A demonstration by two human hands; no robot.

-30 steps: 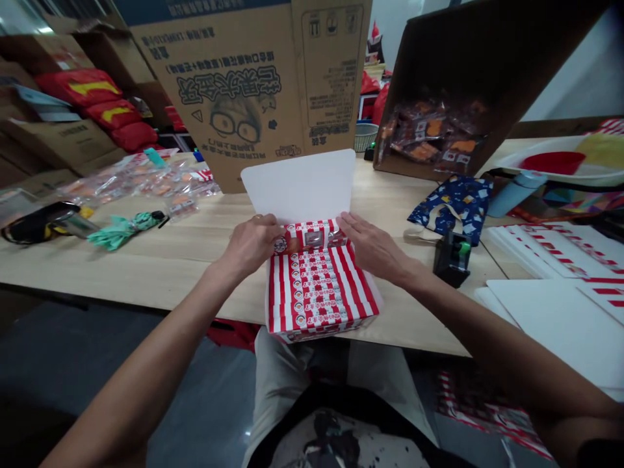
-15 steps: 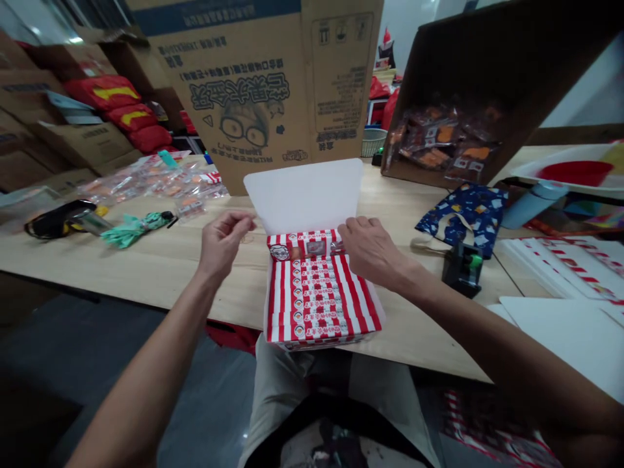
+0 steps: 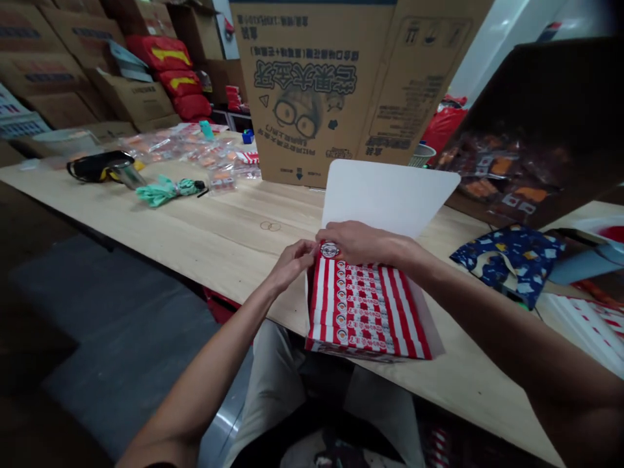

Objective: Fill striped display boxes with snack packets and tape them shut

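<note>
A red-and-white striped box (image 3: 365, 309) lies at the table's near edge, its white lid flap (image 3: 390, 195) standing up behind it. My right hand (image 3: 358, 242) lies across the far end of the box, fingers curled over the packets inside, covering them. My left hand (image 3: 292, 263) pinches at the box's far left corner, beside a round face sticker (image 3: 330, 249). What the left fingers hold is too small to make out.
A big printed cardboard carton (image 3: 341, 84) stands behind the box. An open brown box of snack packets (image 3: 511, 169) is at the right, a blue patterned pouch (image 3: 507, 257) beside it. Clear packets (image 3: 195, 149), a green cord (image 3: 166, 190) and a black tool (image 3: 97, 166) lie at the left.
My left hand came back from the left to the box's corner. My right hand slid left over the top packets. The view swung left and the box shifted right in it.
</note>
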